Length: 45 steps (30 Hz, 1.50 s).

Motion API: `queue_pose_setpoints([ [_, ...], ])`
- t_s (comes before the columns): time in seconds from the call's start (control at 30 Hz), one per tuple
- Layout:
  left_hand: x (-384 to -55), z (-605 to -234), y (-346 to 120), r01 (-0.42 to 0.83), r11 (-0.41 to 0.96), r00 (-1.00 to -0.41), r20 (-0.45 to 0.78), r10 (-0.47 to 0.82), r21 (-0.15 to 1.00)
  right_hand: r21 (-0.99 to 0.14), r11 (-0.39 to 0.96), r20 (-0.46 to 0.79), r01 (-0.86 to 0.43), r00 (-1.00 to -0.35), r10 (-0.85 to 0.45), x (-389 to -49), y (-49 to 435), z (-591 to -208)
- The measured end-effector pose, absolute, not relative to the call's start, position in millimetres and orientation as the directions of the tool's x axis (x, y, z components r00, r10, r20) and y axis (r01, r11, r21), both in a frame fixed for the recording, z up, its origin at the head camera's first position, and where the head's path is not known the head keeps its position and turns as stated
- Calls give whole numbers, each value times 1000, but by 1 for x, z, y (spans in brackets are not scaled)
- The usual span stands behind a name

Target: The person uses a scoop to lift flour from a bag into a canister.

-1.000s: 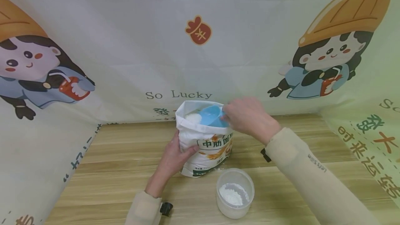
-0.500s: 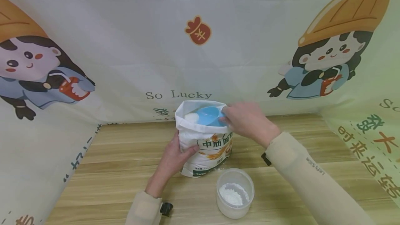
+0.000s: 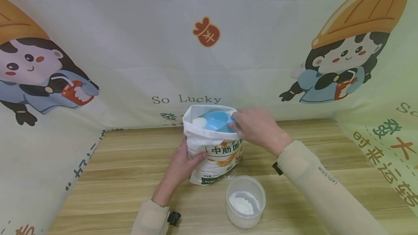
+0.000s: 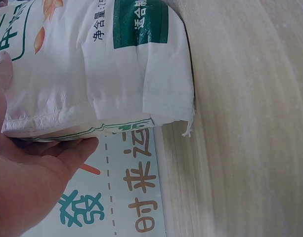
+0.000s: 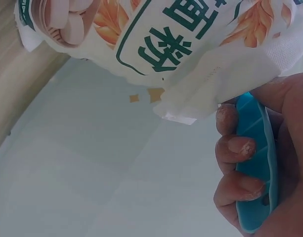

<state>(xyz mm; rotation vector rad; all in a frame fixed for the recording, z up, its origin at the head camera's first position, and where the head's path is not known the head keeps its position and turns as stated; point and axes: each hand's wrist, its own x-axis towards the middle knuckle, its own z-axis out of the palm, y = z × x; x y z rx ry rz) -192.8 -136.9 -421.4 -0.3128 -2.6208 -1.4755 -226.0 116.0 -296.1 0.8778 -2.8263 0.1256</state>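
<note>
A white flour bag (image 3: 197, 141) stands upright in the head view with its top folded down and open. My left hand (image 3: 182, 160) grips its left side, thumb across the front; in the left wrist view the fingers (image 4: 74, 155) reach round the edge of the bag. My right hand (image 3: 259, 128) holds a blue scoop (image 3: 217, 120) whose bowl is inside the bag's mouth, beside white flour (image 3: 198, 122). In the right wrist view the fingers curl round the ribbed scoop handle (image 5: 255, 148). How deep the scoop sits is hidden.
A translucent plastic tub (image 3: 243, 221) with some flour in it stands on the wooden table (image 3: 114, 177), in front of the bag and to its right. A printed cloth (image 3: 147, 46) rises close behind and at both sides.
My right hand has sunk slightly, and the scoop has shifted a little to the left inside the bag. The left hand, the bag and the tub have stayed in place.
</note>
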Motion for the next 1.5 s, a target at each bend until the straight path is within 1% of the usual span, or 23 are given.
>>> queue_pose_setpoints([
  [0.13, -193, -421, -137, 237, 504, -972, 203, 122, 830, -44, 820, 191, -570, -811, -553, -226, 118, -296],
  [0.37, -193, -421, -137, 228, 509, -974, 195, 119, 830, -111, 817, 181, -565, -820, -543, -224, 124, -290],
  [0.53, -194, -421, -137, 230, 519, -973, 197, 118, 823, -132, 816, 186, -563, -822, -537, -222, 131, -285],
  [0.83, -194, -421, -138, 226, 524, -974, 193, 118, 821, -167, 815, 215, -555, -827, -520, -218, 142, -281],
  [1.2, -193, -420, -138, 216, 520, -976, 182, 116, 826, -194, 800, 283, -567, -814, -508, -217, 153, -289],
  [1.5, -193, -420, -138, 214, 524, -977, 183, 111, 825, -274, 789, 306, -550, -827, -471, -214, 160, -293],
])
